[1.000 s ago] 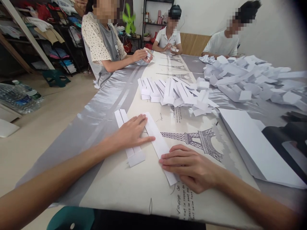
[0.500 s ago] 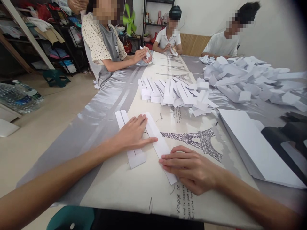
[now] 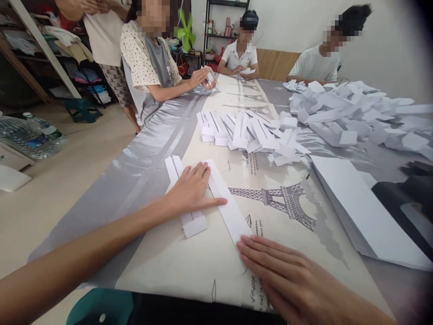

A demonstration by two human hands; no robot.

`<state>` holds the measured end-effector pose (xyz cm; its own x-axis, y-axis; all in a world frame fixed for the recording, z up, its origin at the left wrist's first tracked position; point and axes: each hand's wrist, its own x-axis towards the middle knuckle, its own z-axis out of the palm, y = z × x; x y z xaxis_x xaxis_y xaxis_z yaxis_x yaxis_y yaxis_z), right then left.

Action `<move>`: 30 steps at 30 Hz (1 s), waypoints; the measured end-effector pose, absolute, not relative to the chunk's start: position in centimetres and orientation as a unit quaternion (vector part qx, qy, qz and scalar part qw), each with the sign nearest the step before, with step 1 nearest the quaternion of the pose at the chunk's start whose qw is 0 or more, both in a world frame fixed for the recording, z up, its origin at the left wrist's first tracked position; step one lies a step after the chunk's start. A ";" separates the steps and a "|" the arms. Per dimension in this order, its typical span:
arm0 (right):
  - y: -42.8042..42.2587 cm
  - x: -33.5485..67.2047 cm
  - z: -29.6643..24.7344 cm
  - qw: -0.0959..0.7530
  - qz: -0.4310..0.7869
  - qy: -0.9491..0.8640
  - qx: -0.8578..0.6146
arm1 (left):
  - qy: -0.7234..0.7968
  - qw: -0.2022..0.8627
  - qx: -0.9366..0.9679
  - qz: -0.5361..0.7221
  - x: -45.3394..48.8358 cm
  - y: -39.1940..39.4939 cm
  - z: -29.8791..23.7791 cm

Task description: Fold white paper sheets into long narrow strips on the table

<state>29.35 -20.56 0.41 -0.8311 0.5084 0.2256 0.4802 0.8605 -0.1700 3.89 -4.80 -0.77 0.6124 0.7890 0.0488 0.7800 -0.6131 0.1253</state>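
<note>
A long white paper strip [image 3: 227, 201] lies lengthwise on the table in front of me. My left hand [image 3: 191, 189] rests flat and open across its upper part, thumb stretched over the strip, palm also covering a folded strip [image 3: 186, 218] to the left. My right hand [image 3: 284, 276] lies flat with fingers together on the strip's near end, close to the table's front edge. Neither hand grips anything.
A row of folded strips [image 3: 246, 132] lies mid-table and a big heap of folded paper [image 3: 352, 115] at right. A stack of white sheets [image 3: 358, 207] lies right of me. Three people sit along the table folding paper; another stands at back left. Water bottles [image 3: 29, 135] lie left.
My right hand has slid toward me along the strip to its near end. My left hand stays in place. A standing person has come into view at back left.
</note>
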 end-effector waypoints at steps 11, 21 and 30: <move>-19.7 30.2 0.7 0.181 0.018 -0.975 -0.124 | 0.429 0.030 0.900 0.074 3.7 -4.7 -1.1; -7.6 26.6 -0.8 0.255 0.079 -0.902 -0.340 | 0.415 0.017 0.906 0.079 3.8 -4.8 -1.1; -7.1 26.2 -0.3 0.128 -0.015 -0.952 -0.277 | 0.404 -0.006 0.911 0.078 3.6 -4.4 -1.9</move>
<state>26.22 -7.13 -0.30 -0.8138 0.5240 0.2514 0.5316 0.8459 -0.0425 3.59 -4.39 -1.87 0.6606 0.7361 0.1477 0.7379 -0.6728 0.0527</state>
